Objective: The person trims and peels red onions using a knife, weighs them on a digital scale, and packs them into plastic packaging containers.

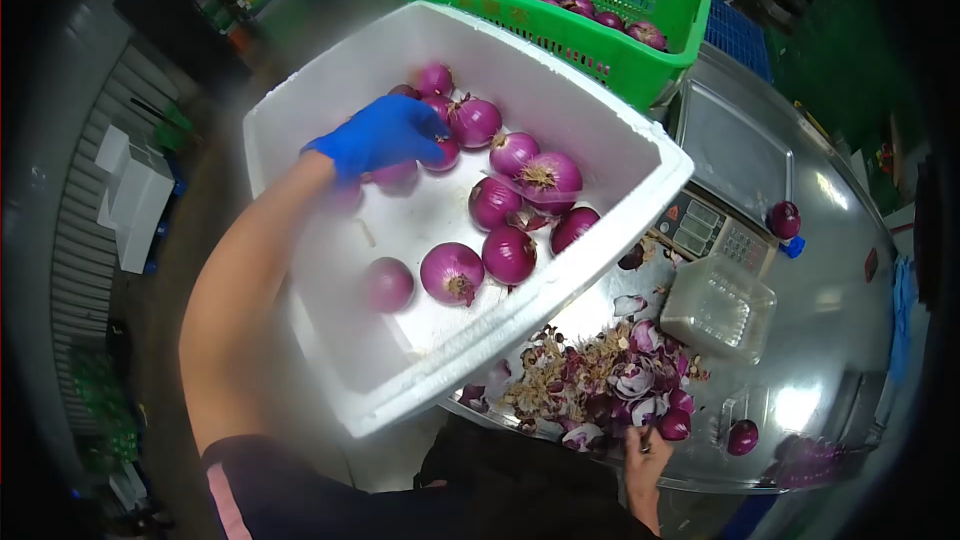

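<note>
My left hand (385, 137), in a blue glove, reaches into a white foam box (345, 360). Its fingers curl over a red onion (441, 154) near the box's far side. Several more red onions (452, 274) lie on the box floor, some in their dry skins with roots showing. Bare and low at the table's front edge, my right hand (648, 460) is closed around a small dark thing that I cannot make out. Beside it is a heap of onion skins and root trimmings (570, 380), with a red onion (675, 424) at its edge.
Behind the foam box stands a green crate (640, 85) holding red onions. On the steel table (840, 290) are a weighing scale (712, 230), a clear plastic tub (718, 310) and loose onions (785, 219). A blue crate (738, 38) sits at the back right.
</note>
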Tool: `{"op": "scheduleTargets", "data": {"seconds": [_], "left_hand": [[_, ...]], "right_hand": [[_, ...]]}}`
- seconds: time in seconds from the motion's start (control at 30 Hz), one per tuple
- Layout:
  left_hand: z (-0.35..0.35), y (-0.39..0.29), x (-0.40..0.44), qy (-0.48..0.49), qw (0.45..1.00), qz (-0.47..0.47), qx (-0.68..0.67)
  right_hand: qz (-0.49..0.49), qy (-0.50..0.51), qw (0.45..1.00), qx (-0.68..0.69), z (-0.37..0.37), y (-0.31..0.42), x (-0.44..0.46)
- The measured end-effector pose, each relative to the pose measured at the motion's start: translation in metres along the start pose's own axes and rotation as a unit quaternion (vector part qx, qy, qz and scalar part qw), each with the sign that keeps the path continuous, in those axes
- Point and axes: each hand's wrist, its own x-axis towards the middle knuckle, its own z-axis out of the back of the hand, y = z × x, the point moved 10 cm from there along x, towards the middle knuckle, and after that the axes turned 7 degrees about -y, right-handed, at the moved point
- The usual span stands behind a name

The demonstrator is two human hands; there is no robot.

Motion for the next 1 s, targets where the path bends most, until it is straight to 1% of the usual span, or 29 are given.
{"op": "scheduleTargets", "data": {"seconds": [0.03,0.1,0.23,0.37,0.5,0.53,0.63,0.67,0.77,0.8,0.9,0.93,1.0], "left_hand": [[-0.009,-0.005,0.007,0.026,0.999,-0.017,0.015],[-0.028,-0.005,0.024,0.062,0.994,-0.062,0.071],[-0.070,-0.004,0.036,0.129,0.975,-0.126,0.130],[-0.092,0.009,0.028,0.189,0.967,-0.097,0.142],[-0.102,0.016,0.005,0.238,0.944,-0.092,0.210],[-0.104,0.024,-0.002,0.248,0.943,-0.047,0.217],[-0.123,0.022,-0.024,0.279,0.921,-0.131,0.237],[-0.138,0.023,-0.034,0.332,0.900,-0.131,0.252],[-0.160,0.030,-0.052,0.301,0.921,-0.148,0.198],[-0.163,0.035,-0.055,0.276,0.930,-0.152,0.188],[-0.157,0.039,-0.056,0.251,0.952,-0.122,0.128],[-0.154,0.035,-0.055,0.248,0.952,-0.122,0.134],[-0.139,0.029,-0.052,0.245,0.947,-0.083,0.190]], "right_hand": [[-0.002,0.006,1.000,0.025,-0.008,0.008,-0.002],[-0.063,0.041,0.997,0.026,-0.021,-0.001,-0.006],[-0.067,0.050,0.996,0.015,-0.027,0.016,0.003],[-0.080,0.074,0.994,0.002,-0.032,0.018,0.012],[-0.076,0.092,0.993,0.003,-0.036,0.015,0.015],[-0.068,0.094,0.993,0.009,-0.037,0.015,0.016],[-0.041,0.100,0.994,0.019,-0.040,0.021,0.019],[-0.031,0.103,0.994,0.012,-0.038,0.028,0.021],[-0.009,0.097,0.995,0.006,-0.032,0.032,0.023],[-0.003,0.092,0.996,0.007,-0.029,0.032,0.023],[0.001,0.081,0.997,0.011,-0.020,0.031,0.021],[0.005,0.078,0.997,0.015,-0.018,0.029,0.018],[0.016,0.074,0.997,0.019,-0.012,0.025,0.013]]}}
